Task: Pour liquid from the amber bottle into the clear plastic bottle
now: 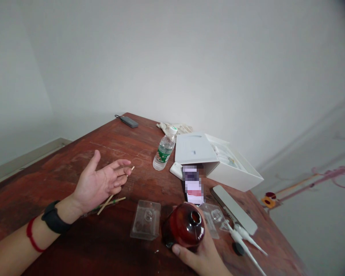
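My right hand [201,255] is wrapped round a round, amber-brown glass bottle [181,226]; its narrow mouth is uncovered and tilts toward the right. The hand's thumb lies along the near side, and the other fingers are mostly hidden behind the glass. At the left, my left hand [100,184] is palm up with the thumb spread and the fingers loosely curled. A thin wooden stick [104,206] shows below that hand, and a similar stick tip shows past its fingertips. Whether they are one stick, or touch the fingers, I cannot tell. Another stick [119,200] crosses beneath.
Two clear plastic trays [138,226] flank the bottle. Behind stand a water bottle [163,151], a white box [235,168] and a lit phone [193,188]. White dropper-like parts [244,245], a black cap [238,248] and a pale flat case [235,209] lie right. A grey device [129,122] sits far back.
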### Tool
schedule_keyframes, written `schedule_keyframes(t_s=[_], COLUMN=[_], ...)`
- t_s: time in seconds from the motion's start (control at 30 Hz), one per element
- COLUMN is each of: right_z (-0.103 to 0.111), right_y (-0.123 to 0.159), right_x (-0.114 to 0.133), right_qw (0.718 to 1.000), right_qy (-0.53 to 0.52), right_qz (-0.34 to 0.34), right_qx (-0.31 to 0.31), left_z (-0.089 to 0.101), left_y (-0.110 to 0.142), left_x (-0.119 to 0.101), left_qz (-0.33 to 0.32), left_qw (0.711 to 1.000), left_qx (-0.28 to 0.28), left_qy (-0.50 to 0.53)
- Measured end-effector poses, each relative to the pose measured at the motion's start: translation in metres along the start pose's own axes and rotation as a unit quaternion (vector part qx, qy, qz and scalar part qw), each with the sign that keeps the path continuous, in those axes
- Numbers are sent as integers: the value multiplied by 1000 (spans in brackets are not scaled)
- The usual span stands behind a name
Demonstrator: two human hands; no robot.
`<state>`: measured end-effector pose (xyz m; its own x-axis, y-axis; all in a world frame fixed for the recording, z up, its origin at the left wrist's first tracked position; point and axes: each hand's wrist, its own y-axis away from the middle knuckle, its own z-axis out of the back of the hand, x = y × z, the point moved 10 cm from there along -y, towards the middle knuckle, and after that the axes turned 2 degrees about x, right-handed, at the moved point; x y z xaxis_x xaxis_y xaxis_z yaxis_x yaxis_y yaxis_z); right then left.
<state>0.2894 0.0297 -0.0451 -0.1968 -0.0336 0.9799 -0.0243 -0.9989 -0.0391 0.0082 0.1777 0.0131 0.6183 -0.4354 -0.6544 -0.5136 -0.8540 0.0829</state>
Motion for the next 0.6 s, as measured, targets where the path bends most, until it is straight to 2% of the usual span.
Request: schedule_keyframes(t_s=[0.13,0.23,0.6], right_z=[2,3,-1], right_y=[1,1,0], right_x=[-1,-2,-2], right_qw=[1000,1000,1000], right_qy=[0,14,1], right_qz=[-7,-2,-10], right_qx=[-7,-15,12], left_z=[0,-2,2], left_y=[4,5,2], left_x=[2,1,-17], left_qz=[17,18,-60], left_qw=[998,996,997], left_qx=[-49,-63,14], left_qy=[45,63,48])
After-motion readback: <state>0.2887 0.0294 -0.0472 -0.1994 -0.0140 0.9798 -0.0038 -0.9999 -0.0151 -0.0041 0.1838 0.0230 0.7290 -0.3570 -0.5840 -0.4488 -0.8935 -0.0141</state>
